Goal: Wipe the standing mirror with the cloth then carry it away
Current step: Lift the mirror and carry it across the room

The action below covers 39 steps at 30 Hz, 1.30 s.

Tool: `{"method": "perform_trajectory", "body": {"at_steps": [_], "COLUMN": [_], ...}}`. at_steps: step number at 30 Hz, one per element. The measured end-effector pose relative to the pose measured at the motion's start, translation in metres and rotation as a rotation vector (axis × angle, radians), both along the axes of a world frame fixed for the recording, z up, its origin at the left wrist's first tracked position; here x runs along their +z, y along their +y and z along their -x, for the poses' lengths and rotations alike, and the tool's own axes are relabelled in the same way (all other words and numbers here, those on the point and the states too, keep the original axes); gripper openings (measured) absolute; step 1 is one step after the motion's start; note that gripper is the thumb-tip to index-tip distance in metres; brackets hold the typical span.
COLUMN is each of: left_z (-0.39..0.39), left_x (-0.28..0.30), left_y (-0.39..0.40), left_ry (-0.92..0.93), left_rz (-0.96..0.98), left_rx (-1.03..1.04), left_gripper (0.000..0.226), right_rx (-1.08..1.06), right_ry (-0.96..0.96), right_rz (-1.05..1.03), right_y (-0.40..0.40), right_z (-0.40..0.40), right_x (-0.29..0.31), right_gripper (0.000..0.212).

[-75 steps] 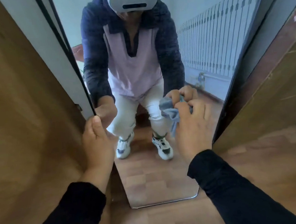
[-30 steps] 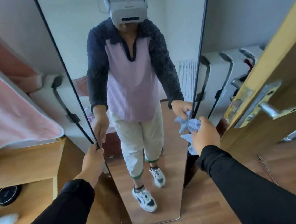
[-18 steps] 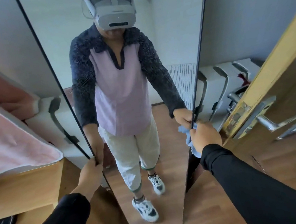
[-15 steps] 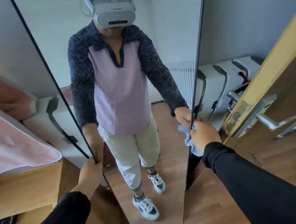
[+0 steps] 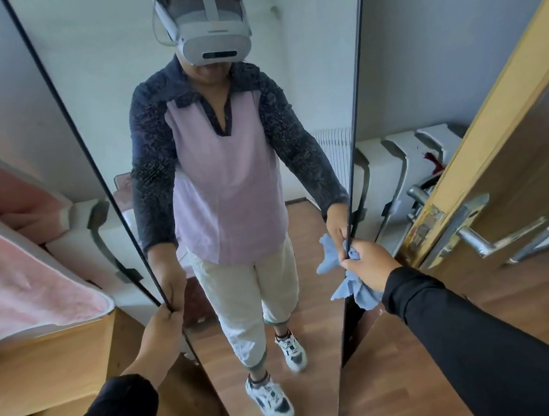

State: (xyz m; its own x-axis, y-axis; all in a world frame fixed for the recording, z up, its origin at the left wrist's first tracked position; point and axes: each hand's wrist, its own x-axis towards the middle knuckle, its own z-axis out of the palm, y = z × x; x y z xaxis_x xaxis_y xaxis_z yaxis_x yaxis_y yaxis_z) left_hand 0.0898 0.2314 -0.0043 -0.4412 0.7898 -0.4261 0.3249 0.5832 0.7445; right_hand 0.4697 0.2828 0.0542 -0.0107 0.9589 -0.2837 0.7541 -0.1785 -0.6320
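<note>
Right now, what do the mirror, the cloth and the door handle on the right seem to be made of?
Mirror: reflective glass in a thin dark frame, probably metal or plastic; it shows a sharp reflection.
Cloth: soft light-blue fabric, maybe microfibre; it hangs crumpled from the right hand.
Door handle: silvery metal, dull sheen, with a worn-looking plate.

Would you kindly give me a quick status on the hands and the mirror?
Left hand grips mirror's left edge; right hand grips right edge with cloth bunched in it. Mirror upright. Open door close on the right.
</note>
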Motion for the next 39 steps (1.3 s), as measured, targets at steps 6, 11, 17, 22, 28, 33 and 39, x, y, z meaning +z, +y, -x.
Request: {"method": "perform_trajectory", "body": {"at_steps": [6,11,17,22,28,33,39], "left_z": [-0.019,-0.028,-0.038,-0.052,-0.067,-0.079,-0.11], "left_x": [0.005,0.01,0.017,0.025,0.041,0.049,0.073], "left_y": [-0.008,-0.012,-0.042,-0.092,-0.144,-0.18,-0.197], "left_ry": [0.115,0.157,0.108,0.12,0.141,0.143,0.142], "left_rz": [0.002,0.044,0.016,-0.03,-0.079,-0.096,-0.146], "left_rx": [-0.007,-0.067,-0.007,-0.051,-0.096,-0.149,-0.273], "left_gripper": [0.024,0.032,0.033,0.032,0.028,0.028,0.015], "right_rx": [-0.036,-0.078,-0.058,-0.076,-0.13,-0.172,-0.244], "right_ry": [-0.076,-0.187,-0.264,-0.275,-0.238,-0.236,-0.261], "right_rz": [0.072,0.107,0.133,0.132,0.063,0.006,-0.01], "right_y": [-0.016,-0.045,-0.098,-0.158,-0.229,-0.286,-0.336], "right_z": [-0.006,-0.011,-0.015,-0.029,-0.044,-0.055,-0.077], "right_x": [0.008,0.015,0.021,0.021,0.034,0.047,0.067], "right_gripper": [0.006,0.02,0.023,0.027,0.022,0.019,0.017]}}
